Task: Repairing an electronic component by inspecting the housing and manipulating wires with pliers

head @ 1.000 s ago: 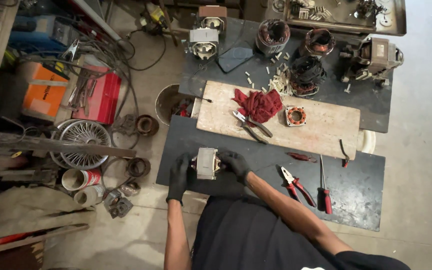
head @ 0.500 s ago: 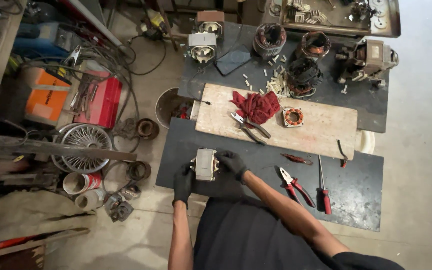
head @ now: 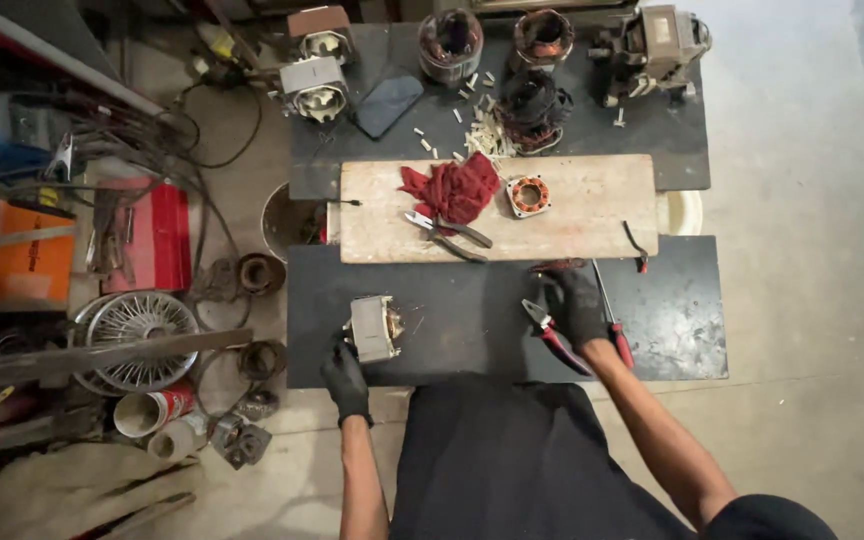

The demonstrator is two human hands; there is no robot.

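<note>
Stator [head: 374, 328]: on the dark bench [head: 672, 340], near edge, at my left.
Left hand [head: 344, 372]: gloved, my fingers touch its near side; whether they close on it I cannot tell.
Handling: iron core, I judge it heavy, stiff; I take it by the flat sides, off the windings.
Right hand [head: 576, 305]: gloved, lies over the red pliers [head: 552, 335]; grip hidden.
Beside: screwdriver [head: 612, 320].
Farther: board [head: 592, 215] with rag [head: 452, 188], second pliers [head: 447, 233], motors [head: 652, 45] behind.
</note>
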